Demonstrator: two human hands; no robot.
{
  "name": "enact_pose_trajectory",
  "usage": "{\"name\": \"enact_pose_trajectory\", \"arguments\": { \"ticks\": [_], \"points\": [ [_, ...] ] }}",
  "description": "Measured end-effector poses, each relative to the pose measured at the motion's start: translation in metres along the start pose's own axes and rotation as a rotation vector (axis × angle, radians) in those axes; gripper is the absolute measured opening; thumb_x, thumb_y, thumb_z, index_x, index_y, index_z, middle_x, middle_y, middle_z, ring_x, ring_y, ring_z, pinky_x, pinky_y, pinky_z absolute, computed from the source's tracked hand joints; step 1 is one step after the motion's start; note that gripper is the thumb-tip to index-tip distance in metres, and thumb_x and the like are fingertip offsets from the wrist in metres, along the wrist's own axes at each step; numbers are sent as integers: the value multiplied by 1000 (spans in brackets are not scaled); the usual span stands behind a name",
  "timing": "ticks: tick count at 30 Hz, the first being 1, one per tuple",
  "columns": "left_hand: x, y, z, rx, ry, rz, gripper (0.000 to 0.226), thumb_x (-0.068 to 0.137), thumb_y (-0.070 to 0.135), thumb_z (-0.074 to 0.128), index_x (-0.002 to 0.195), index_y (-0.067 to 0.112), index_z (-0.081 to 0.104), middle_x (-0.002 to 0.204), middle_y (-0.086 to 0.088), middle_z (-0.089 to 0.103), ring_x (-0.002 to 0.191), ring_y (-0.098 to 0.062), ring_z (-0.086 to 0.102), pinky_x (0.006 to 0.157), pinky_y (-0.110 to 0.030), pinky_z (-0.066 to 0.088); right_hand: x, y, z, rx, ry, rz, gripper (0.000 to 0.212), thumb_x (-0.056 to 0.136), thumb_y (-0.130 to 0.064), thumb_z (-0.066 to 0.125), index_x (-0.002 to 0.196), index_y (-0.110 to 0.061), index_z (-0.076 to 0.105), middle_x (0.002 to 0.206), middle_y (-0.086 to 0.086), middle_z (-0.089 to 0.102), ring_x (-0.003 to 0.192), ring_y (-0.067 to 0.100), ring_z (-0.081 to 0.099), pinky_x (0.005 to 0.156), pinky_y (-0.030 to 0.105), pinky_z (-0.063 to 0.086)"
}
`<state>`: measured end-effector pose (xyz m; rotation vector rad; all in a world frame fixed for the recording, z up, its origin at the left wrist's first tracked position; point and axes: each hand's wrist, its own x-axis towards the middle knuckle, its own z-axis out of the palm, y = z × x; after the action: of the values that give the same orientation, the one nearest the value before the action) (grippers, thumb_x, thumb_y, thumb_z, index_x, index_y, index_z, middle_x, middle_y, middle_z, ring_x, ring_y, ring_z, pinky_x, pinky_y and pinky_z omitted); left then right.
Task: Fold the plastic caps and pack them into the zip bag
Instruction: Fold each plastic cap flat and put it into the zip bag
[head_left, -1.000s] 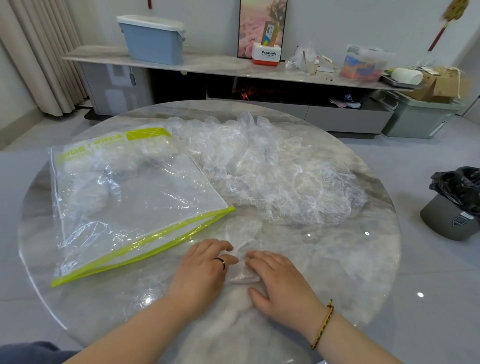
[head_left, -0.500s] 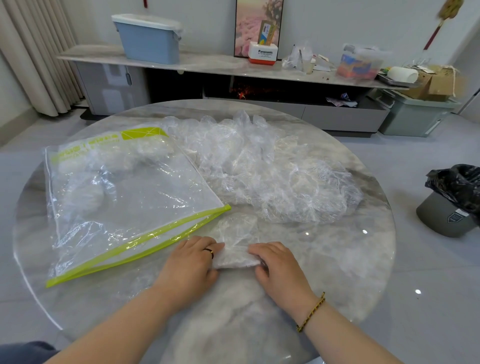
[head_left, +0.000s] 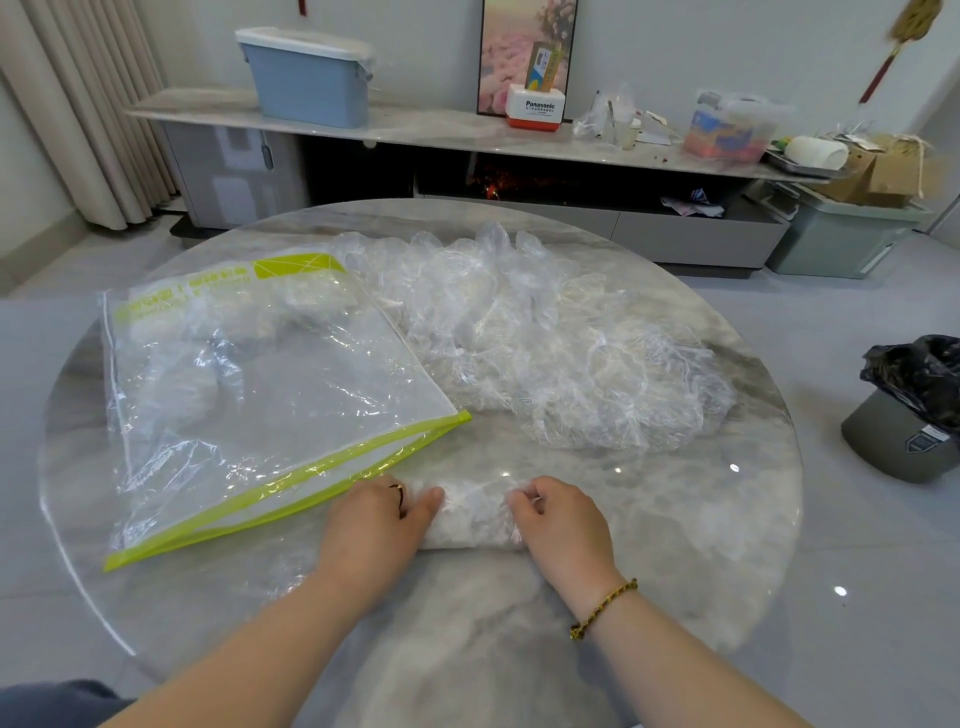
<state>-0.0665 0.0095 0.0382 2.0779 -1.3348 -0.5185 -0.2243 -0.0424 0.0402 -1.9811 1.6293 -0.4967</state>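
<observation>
A folded clear plastic cap (head_left: 475, 514) lies as a short band on the round marble table (head_left: 675, 530) near the front edge. My left hand (head_left: 376, 525) grips its left end and my right hand (head_left: 563, 525) grips its right end, fingers curled over it. A clear zip bag (head_left: 270, 395) with a lime-green zip edge lies flat to the left, with a few folded caps inside near its far end. A loose heap of crumpled clear plastic caps (head_left: 550, 343) covers the table's middle and right.
A dark bin with a black liner (head_left: 914, 410) stands on the floor to the right. Behind the table runs a low cabinet (head_left: 467, 135) bearing a blue box, a Panasonic box and clutter. Curtains hang at the far left.
The cap has gone from a flattened sheet under my fingers to a narrower folded band. Both hands have shifted apart to its two ends, fingers curled on it.
</observation>
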Motion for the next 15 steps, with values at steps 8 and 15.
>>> {"name": "enact_pose_trajectory", "arguments": {
  "ticks": [8,15],
  "points": [
    [-9,0,11,244,213,528,36,95,40,28,105,15,51,105,-11,67,100,-20,46,88,-31,31,-5,-10,-2,-129,-5,76,23,93,-37,44,95,-21,61,88,-4,66,83,16,59,65,23,39],
    [-12,-1,22,586,-192,591,75,101,28,2,91,19,76,103,2,71,103,-19,65,104,-29,14,-10,-5,12,-170,308,-319,35,78,-15,38,107,-17,56,108,5,65,104,18,50,86,33,42]
  ]
}}
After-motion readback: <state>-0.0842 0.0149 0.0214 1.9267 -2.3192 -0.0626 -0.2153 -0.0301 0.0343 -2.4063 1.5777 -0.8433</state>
